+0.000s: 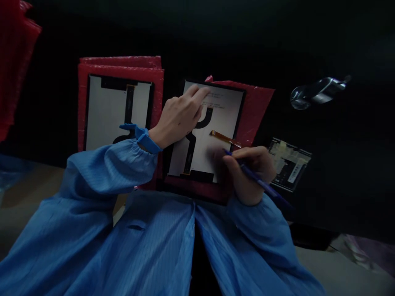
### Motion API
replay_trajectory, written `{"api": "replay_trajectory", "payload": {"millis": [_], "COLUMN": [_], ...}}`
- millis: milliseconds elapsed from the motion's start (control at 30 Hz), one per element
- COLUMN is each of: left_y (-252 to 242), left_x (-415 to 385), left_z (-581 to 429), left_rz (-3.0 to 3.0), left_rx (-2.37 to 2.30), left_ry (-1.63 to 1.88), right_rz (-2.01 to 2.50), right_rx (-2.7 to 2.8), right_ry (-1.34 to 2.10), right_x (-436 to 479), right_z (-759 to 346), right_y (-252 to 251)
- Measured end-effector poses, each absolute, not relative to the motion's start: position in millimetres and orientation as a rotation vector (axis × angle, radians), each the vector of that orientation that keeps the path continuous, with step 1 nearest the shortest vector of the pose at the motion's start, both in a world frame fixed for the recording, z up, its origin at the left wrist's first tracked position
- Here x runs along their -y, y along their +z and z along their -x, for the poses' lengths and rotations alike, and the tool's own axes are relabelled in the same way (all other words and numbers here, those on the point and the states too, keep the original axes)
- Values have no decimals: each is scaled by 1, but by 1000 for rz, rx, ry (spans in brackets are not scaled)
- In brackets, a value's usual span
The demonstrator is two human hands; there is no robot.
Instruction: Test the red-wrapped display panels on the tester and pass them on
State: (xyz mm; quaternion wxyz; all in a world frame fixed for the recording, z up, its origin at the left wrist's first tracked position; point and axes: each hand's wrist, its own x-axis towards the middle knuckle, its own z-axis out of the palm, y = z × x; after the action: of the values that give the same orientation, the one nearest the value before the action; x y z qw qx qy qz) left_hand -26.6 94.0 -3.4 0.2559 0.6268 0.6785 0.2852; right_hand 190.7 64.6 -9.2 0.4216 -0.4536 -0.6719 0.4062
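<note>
My left hand (pixel 180 117) rests its fingertips on a white-backed display panel (pixel 220 123), holding nothing. That panel lies on a red bubble-wrap bag (pixel 257 109) and has a curved black flex strip (pixel 190 154) on it. My right hand (pixel 249 174) is shut on a blue pen (pixel 257 179), whose tip is near an orange ribbon cable (pixel 224 138) on the panel. Part of the panel is blurred beside my right fingers. A second white panel (pixel 106 119) lies to the left on its own red bag (pixel 120 70), partly hidden by my left forearm.
A small dark circuit board with a pale label (pixel 289 164) lies right of my right hand. A clear and metallic object (pixel 317 92) sits on the black surface further right. A red bag stack (pixel 15 61) shows at the far left, above a blue sleeve (pixel 9 172).
</note>
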Motion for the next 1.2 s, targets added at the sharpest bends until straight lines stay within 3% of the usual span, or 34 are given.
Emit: {"api": "replay_trajectory", "payload": {"millis": [300,600,833,1033,1200], "left_y": [1,15,29,28,25], "left_x": [-105,-99,-98,-92,-85], "left_z": [27,19,24,22,13], "left_rz": [-1856,-1926,-1079,-681,-745], "left_rx": [-1798,-1619,-974,-957,-1036], "left_ry": [607,489,588,650,832], "right_rz": [1176,1100,1002,888,850], "right_rx": [2254,2230,2066,1928,1837], "right_ry": [654,1059,1353,1450,1463], "right_x": [-118,-133,-141,-137,-130], "right_z": [-249,-239,-215,-203,-201], "right_y": [-14,6,17,6,4]}}
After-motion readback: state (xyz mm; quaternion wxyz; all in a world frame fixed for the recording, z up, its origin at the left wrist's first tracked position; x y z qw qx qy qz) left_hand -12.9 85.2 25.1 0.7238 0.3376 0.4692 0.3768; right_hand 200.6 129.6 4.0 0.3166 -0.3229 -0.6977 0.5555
